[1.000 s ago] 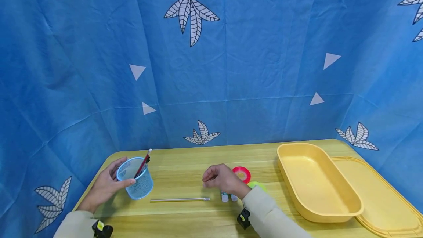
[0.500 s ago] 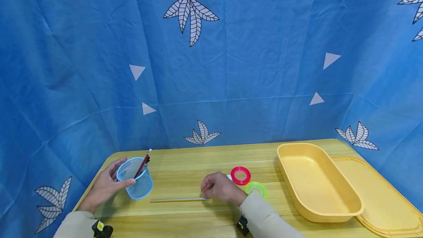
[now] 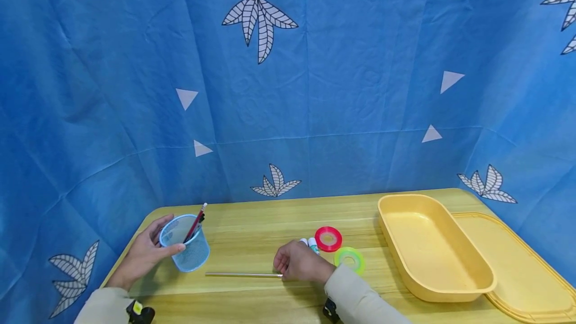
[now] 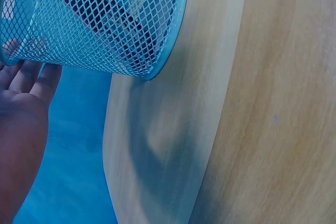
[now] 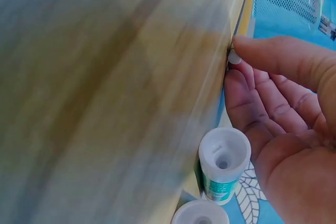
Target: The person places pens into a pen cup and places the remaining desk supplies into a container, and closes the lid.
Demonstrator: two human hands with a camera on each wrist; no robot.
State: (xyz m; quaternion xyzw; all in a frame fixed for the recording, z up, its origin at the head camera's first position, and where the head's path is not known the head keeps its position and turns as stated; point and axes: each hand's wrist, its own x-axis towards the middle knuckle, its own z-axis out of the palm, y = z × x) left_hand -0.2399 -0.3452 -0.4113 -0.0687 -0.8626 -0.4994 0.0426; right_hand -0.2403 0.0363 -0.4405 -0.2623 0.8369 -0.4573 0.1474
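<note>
Right hand (image 3: 297, 263), low at frame centre, pinches one end of a pencil (image 3: 243, 275); its shaft runs crosswise along the desk (image 3: 243, 239), pointing left, its far tip just below the mesh cup (image 3: 192, 258) gripped by the left hand (image 3: 145, 253), lower left.

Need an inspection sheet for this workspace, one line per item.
Surface: wood-grain table.
Job's things: silvery pencil; blue mesh cup with a dark red pencil inside.
Clutter: red tape roll, green tape roll, two white-capped tubes, yellow tray, yellow lid.
Grips: left hand holds the cup; right hand pinches the silvery pencil's end.
Cables: nothing seen.
Surroundings: blue printed curtain.
</note>
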